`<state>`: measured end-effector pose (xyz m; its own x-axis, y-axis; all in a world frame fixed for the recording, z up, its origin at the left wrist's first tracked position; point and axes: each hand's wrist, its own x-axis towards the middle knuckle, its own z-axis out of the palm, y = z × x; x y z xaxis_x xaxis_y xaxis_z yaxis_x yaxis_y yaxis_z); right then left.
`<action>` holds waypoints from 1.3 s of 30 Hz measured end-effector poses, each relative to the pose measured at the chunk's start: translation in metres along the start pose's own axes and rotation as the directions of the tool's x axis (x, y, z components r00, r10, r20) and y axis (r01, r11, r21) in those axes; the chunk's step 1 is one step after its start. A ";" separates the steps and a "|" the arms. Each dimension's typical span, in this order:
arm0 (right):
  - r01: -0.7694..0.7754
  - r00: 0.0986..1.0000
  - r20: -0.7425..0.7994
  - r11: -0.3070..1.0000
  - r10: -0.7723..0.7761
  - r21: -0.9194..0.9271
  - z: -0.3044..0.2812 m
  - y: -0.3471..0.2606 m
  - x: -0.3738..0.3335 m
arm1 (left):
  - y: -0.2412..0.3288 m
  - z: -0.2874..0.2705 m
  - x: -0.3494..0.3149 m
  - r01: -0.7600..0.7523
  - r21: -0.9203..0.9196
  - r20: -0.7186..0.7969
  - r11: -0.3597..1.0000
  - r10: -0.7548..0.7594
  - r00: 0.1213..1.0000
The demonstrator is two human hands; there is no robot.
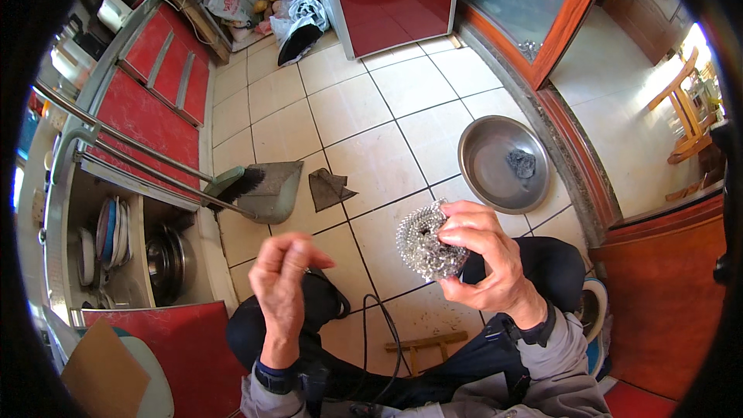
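A stainless-steel wire scrubber [414,241] sat in the right hand [493,265], above the tiled floor [371,162] and near the steel basin [486,166]. It was roundish and silvery, its curled strands packed into a ring around a small dark hollow, looser and glinting below. The right thumb and fingers, partly spread, gripped its side. The left hand [280,275] was apart, fingers curled toward the thumb; whether they pinched anything could not be told.
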<state>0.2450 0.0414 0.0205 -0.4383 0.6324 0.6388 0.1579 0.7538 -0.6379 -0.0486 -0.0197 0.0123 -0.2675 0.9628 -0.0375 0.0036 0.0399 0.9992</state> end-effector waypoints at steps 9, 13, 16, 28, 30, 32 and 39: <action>0.071 0.997 0.000 0.996 -0.071 -0.046 0.002 -0.008 -0.001 | 0.006 -0.020 0.003 -0.406 0.772 0.310 0.489 0.267 0.912; 0.063 0.998 0.007 0.997 -0.062 -0.046 0.002 -0.008 -0.001 | 0.006 -0.022 0.004 -0.255 0.668 0.239 0.699 0.123 0.963; 0.039 0.999 0.003 0.998 -0.039 -0.046 0.001 -0.007 -0.001 | 0.010 -0.019 0.008 -0.090 0.547 0.209 0.832 -0.031 0.977; 0.014 0.999 -0.031 0.996 -0.017 -0.086 0.005 -0.003 0.000 | 0.031 -0.003 0.050 -0.498 0.647 0.530 0.577 0.128 0.838; 0.008 0.999 -0.034 0.995 -0.011 -0.100 0.005 -0.001 0.000 | 0.036 -0.004 0.056 -0.206 0.623 0.379 0.754 -0.060 0.924; 0.014 0.999 -0.043 0.996 -0.018 -0.094 0.005 0.000 0.000 | 0.043 -0.005 0.061 -0.005 0.538 0.323 0.843 -0.201 0.925; 0.005 0.998 -0.067 0.996 -0.011 -0.087 0.003 0.004 -0.001 | 0.056 0.016 0.052 0.185 -0.055 0.231 0.981 -0.167 0.958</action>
<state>0.2434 0.0433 0.0159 -0.3798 0.6345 0.6732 0.2317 0.7697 -0.5948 -0.0466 0.0366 0.0659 -0.0343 0.9779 -0.2062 -0.0991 0.2020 0.9744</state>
